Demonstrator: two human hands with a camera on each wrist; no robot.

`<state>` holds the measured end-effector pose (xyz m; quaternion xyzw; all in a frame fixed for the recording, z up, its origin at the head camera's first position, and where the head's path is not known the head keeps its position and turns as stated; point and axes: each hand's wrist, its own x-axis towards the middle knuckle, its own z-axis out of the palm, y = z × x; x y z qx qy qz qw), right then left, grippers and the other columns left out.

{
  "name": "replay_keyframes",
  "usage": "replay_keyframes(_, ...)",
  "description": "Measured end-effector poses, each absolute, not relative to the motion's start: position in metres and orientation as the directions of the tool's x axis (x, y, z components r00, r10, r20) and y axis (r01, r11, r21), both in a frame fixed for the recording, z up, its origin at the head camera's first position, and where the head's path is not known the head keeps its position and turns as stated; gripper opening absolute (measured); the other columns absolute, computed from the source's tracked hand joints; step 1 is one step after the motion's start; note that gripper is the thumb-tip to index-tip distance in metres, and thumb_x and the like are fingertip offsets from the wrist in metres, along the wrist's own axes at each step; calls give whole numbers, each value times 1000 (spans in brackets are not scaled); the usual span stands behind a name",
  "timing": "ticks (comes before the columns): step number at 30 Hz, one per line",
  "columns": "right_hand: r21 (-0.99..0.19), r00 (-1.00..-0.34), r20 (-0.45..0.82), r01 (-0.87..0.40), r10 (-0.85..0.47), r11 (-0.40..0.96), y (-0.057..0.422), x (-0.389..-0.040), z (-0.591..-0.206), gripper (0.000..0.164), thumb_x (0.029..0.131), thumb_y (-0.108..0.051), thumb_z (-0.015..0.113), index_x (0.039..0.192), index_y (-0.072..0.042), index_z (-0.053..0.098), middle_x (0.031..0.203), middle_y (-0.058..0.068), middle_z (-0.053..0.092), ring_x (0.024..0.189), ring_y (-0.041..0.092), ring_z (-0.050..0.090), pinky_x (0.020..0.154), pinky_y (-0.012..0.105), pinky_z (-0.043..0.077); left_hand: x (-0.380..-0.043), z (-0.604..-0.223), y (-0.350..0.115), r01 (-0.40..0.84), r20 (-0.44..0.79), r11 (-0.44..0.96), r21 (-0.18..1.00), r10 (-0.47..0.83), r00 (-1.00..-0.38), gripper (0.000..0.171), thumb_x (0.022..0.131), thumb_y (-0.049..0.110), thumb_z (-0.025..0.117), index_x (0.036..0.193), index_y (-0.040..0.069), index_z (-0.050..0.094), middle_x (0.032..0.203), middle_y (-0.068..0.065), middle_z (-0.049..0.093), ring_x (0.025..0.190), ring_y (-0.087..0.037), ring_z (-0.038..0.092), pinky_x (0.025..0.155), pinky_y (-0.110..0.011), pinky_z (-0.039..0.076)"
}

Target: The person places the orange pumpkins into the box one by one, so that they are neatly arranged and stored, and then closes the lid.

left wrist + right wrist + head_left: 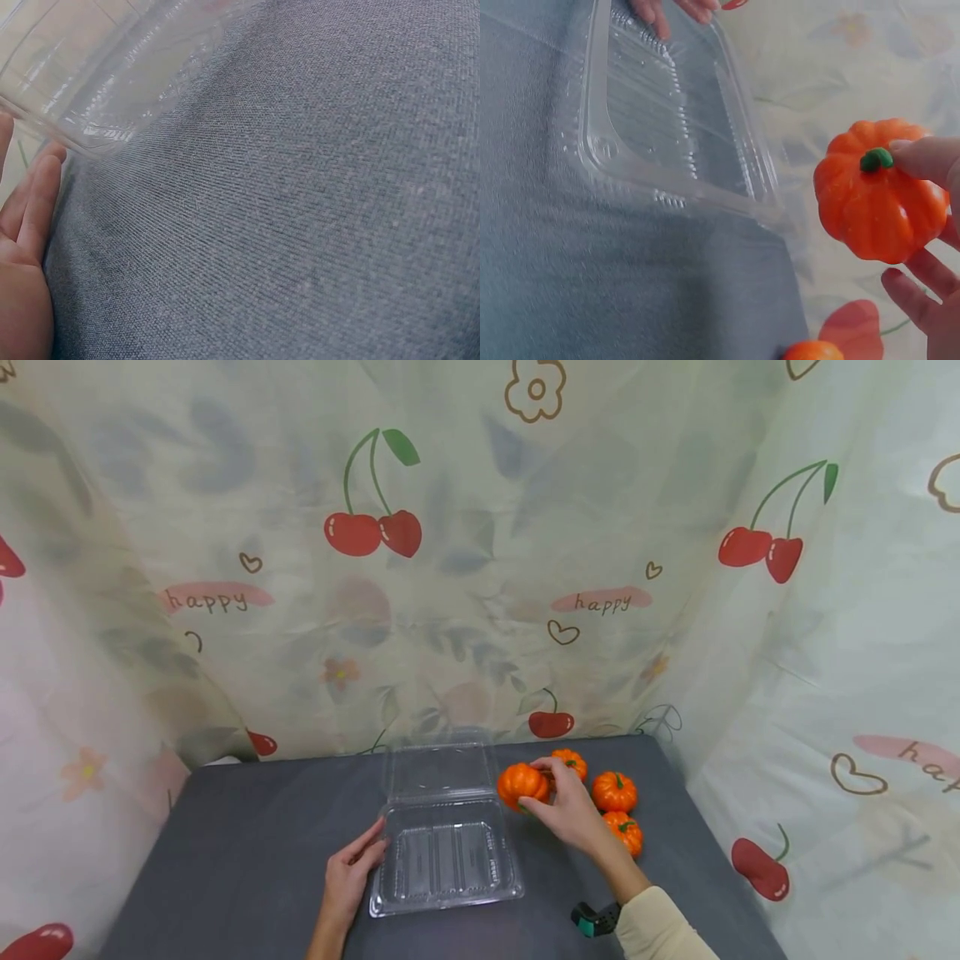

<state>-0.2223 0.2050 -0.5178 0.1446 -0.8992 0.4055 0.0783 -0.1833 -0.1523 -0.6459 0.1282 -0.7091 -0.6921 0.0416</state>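
Observation:
My right hand holds a small orange toy pumpkin with a green stem, raised to the right of a clear plastic clamshell container. In the right wrist view the thumb presses beside the stem and the fingers support it from the other side. The container lies with its hinged lid folded back, and its base shows no contents. At the base's left rim, my left hand holds the edge, thumb over the rim and fingers along the outside.
Several more toy pumpkins sit on the grey cloth-covered table, right of the container. A black-and-green device is by the right wrist. Printed curtains enclose the table's back and sides.

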Motion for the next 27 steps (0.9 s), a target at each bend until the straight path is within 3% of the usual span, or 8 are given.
replay_keyframes(11, -778, -954, 215, -297, -208, 554, 187, -217, -529, 56, 85, -14, 83, 133, -11, 53, 130, 6, 63, 116, 26, 63, 97, 52, 57, -183, -648, -154, -120, -116, 0, 993, -233, -965, 42, 91, 22, 78, 132, 16, 70, 136, 2, 67, 99, 9, 69, 83, -12, 57)
replay_keyframes(19, -711, -913, 284, -405, -291, 575, 177, -212, -540, 66, 86, -14, 83, 146, -13, 54, 132, 8, 61, 113, 22, 64, 91, 39, 61, -181, -645, -154, -119, -113, 16, 993, -218, -969, 42, 93, 24, 76, 133, 17, 69, 138, 0, 66, 100, 7, 70, 83, -11, 56)
replay_keyframes(27, -721, -900, 274, -425, -338, 547, 169, -208, -555, 62, 86, -14, 82, 143, -17, 57, 131, 4, 62, 115, 19, 64, 94, 30, 60, -181, -645, -155, -110, -106, 3, 994, -210, -972, 42, 91, 20, 77, 132, 14, 70, 136, -2, 67, 99, 5, 71, 83, -12, 57)
